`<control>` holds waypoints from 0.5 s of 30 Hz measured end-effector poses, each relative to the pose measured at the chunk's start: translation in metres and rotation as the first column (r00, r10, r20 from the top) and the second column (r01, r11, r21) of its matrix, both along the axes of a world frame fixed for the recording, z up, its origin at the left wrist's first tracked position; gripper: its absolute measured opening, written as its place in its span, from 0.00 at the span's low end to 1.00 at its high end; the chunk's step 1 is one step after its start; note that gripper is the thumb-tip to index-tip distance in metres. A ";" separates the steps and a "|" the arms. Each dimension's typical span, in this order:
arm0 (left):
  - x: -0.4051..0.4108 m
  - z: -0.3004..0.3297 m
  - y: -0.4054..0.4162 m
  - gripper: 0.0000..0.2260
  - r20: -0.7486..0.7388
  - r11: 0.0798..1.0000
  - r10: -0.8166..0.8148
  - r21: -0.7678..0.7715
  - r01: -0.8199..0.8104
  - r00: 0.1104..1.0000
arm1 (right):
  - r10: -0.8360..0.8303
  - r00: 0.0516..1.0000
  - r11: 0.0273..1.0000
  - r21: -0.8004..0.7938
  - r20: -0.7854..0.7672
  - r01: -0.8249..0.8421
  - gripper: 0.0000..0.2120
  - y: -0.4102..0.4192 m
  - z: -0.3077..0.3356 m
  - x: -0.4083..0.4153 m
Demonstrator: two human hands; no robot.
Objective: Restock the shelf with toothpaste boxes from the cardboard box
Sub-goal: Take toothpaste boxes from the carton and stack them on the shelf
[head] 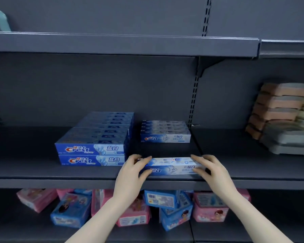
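Held item: we see one white-and-blue toothpaste box (172,166) lying lengthwise at the front edge of the middle shelf (77,172), Crest face toward us.
Left hand (132,170): we note its fingers curled over the box's left end, thumb on the front face, gripping it.
Right hand (208,168): we note its fingers curled over the box's right end, gripping it likewise.
Rear white stock: we count a row of matching white boxes (165,131) one behind another, farther back on the same shelf, directly behind the held box and apart from it.
Blue stock: we record a stack of blue Crest boxes (95,142), two layers high, several rows deep, just left of the held box.
Lower shelf: we list pink and blue soft packs (167,200) in a loose jumble below.
Right bay: we list stacked pink and grey sponges (277,109), well apart from the toothpaste.
Upper shelf (123,44): a greenish item shows at far left; we cannot tell what it is.
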State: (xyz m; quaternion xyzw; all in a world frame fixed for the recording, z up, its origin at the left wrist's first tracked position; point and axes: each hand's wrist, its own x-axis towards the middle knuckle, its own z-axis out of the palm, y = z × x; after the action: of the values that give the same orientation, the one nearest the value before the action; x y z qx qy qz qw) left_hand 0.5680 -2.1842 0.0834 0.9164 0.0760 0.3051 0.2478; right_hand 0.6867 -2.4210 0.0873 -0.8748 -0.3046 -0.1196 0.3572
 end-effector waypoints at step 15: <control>0.060 0.005 0.010 0.18 0.070 0.927 0.144 0.339 -0.159 0.987 | -0.105 0.906 0.988 -0.064 0.411 0.143 0.15 0.037 0.000 0.044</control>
State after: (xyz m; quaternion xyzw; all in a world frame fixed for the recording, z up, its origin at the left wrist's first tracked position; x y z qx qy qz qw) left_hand 0.6277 -2.1746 0.0882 0.9300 0.0866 0.3520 0.0613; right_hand 0.7310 -2.3843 0.0877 -0.8642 -0.3210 -0.3067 0.2368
